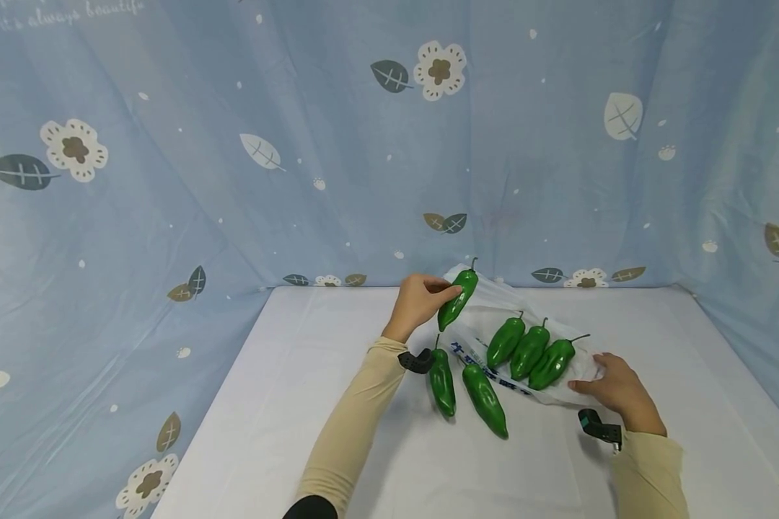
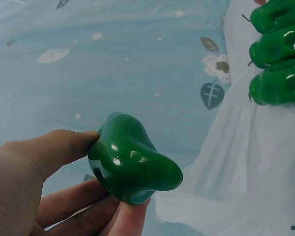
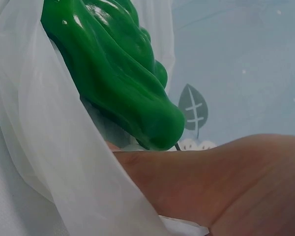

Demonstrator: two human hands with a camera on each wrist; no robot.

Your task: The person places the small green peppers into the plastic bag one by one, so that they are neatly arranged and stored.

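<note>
My left hand [image 1: 420, 301] pinches a green pepper [image 1: 457, 299] between thumb and fingers, raised over the left end of a white plastic bag [image 1: 487, 295]. In the left wrist view that pepper [image 2: 132, 160] shows end-on, with the thumb on one side and the fingers beneath. At the bag's right end, my right hand [image 1: 619, 393] grips the edge of the plastic. Three more green peppers [image 1: 529, 349] lie side by side at the bag, stems pointing away. The right wrist view has the bag [image 3: 54, 142] partly covering the thumb, close to the nearest pepper [image 3: 123, 83].
Two loose green peppers, one on the left [image 1: 442, 382] and one on the right [image 1: 485, 401], lie on the white tabletop [image 1: 285, 404] in front of the bag. A blue curtain [image 1: 337, 144] with flowers and leaves hangs behind the table and along its sides.
</note>
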